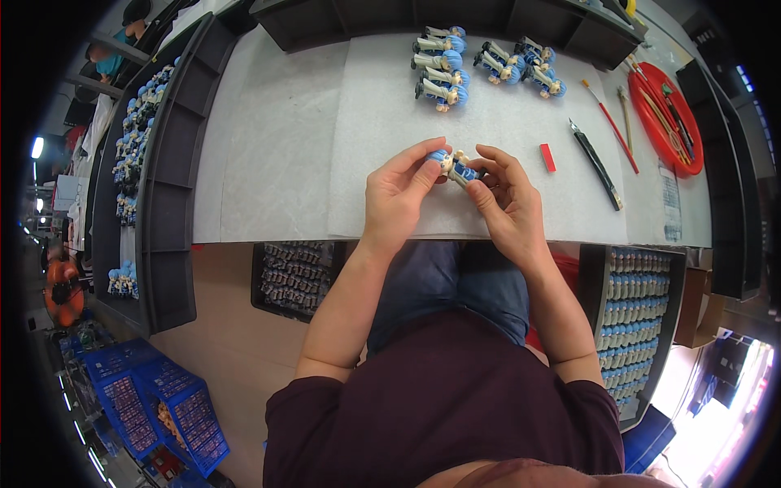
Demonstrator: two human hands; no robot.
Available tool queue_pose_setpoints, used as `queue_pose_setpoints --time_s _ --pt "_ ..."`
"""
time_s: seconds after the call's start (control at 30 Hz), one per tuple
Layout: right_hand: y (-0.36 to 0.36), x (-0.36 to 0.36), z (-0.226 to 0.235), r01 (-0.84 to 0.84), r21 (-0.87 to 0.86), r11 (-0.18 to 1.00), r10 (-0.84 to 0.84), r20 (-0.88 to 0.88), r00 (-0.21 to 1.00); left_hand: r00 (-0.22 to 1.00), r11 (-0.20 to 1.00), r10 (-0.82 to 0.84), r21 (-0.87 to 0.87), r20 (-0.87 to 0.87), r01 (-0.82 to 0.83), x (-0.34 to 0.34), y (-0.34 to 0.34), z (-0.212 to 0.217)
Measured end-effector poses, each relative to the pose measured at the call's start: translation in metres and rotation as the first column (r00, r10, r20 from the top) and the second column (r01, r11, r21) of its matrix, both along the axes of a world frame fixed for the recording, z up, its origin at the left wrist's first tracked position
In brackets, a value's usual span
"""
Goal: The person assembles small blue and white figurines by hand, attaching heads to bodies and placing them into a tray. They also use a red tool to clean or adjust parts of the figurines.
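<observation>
Between my hands is a small figurine (pixel 465 172) with light-blue hair and a blue-and-white outfit, held just above the paper-covered table. My left hand (pixel 400 189) pinches its head between thumb and fingers. The body is gripped by my right hand (pixel 511 199), thumb on the near side and fingers curled behind; part of the legs is hidden there. Farther off lie similar figurines (pixel 440 61) in a column, with another small cluster of figurines (pixel 521 65) to their right. A red block (pixel 547 158) lies to the right of my right hand.
Right of the block are a black-handled craft knife (pixel 595 163), a red brush (pixel 612 130) and a red oval tray (pixel 690 159) of tools. Dark trays (pixel 175 154) of figurines stand at left; another figurine tray (pixel 598 317) is below right. A dark tray (pixel 297 23) borders the far edge.
</observation>
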State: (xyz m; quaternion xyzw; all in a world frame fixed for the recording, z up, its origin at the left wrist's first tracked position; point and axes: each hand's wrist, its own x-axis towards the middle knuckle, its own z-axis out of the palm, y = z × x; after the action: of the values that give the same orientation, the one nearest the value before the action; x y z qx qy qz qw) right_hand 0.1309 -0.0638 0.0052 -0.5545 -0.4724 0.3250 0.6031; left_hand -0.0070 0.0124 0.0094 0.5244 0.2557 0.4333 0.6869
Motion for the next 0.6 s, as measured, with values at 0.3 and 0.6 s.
queue_pose_setpoints --time_s 0.3,0.6 --pt "-0.0022 0.0016 0.0055 -0.038 -0.029 0.999 0.042 0.154 0.987 0.993 0.992 0.108 -0.053 -0.055 -0.111 0.0024 0.0011 -0.0004" --pt "-0.002 0.002 0.0041 -0.025 -0.021 0.999 0.028 0.169 0.985 0.991 0.993 0.104 -0.053 -0.079 -0.108 0.003 0.0013 0.0008"
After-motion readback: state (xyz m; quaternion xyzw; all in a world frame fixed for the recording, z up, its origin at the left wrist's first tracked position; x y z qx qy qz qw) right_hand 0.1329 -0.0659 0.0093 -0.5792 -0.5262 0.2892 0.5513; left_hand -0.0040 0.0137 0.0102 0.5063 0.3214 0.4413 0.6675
